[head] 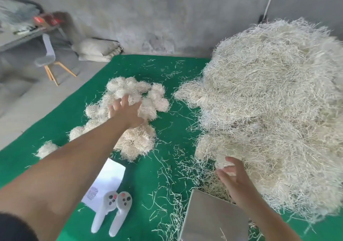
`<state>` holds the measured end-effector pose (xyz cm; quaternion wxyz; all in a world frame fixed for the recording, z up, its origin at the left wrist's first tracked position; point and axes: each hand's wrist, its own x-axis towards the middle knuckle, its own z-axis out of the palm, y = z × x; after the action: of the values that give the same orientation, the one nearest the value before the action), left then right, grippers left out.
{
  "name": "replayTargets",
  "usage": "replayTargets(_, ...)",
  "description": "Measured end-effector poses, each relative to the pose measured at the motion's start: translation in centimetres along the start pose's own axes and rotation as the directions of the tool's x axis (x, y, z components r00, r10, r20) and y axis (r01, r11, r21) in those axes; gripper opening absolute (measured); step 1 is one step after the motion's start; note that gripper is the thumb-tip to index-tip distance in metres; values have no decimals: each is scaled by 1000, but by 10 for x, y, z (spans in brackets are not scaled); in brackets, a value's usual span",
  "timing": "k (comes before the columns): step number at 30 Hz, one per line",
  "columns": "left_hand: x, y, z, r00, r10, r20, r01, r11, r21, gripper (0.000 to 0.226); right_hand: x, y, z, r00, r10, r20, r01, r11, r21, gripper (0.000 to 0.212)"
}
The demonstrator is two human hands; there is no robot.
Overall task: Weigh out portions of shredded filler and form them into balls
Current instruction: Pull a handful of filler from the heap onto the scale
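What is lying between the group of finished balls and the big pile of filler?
Head view: only green mat with scattered loose strands between the balls and the pile.
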<state>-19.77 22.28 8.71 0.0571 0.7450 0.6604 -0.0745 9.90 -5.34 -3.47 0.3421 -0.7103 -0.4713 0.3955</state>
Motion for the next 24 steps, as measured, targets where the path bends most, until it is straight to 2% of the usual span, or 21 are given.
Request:
replayTargets(2,-4,14,11,998,60,-12,-60,997,-55,66,8,12,-9,998,36,-56,-37,999,-10,57)
replayTargets(4,-17,36,35,987,161,-28,-163,973,-160,57,15,23,-26,990,72,-121,-78,996,-50,54)
replayTargets(7,-49,79,80,937,349,13,-324,882,-343,45,26,31,-53,966,19,-257,-66,982,-175,65)
replayTargets(10,-83,129,124,875,472,109,-366,792,-489,45,33,37,-64,956,-39,-292,-67,937,-343,76)
replayTargets(12,-103,161,146,838,520,167,-354,750,-558,47,39,36,-61,964,-84,-251,-45,882,-468,67)
replayTargets(15,-126,197,165,847,499,181,-253,680,-688,45,51,33,-36,977,-215,1,149,672,-725,51)
replayTargets(17,-135,211,173,871,446,205,-156,647,-746,41,63,38,-14,973,-204,104,207,586,-783,69)
replayTargets(19,-143,216,179,869,419,265,-70,633,-771,38,74,46,1,996,-72,58,90,599,-796,98)
replayTargets(20,-147,216,181,867,411,281,-50,633,-773,37,78,52,5,999,29,15,-5,597,-802,105)
replayTargets(22,-151,213,186,872,395,290,-24,626,-779,38,79,63,9,985,156,-76,-148,528,-836,97)
replayTargets(24,-152,207,187,873,383,303,16,598,-801,40,76,71,9,980,159,-119,-182,475,-861,70)
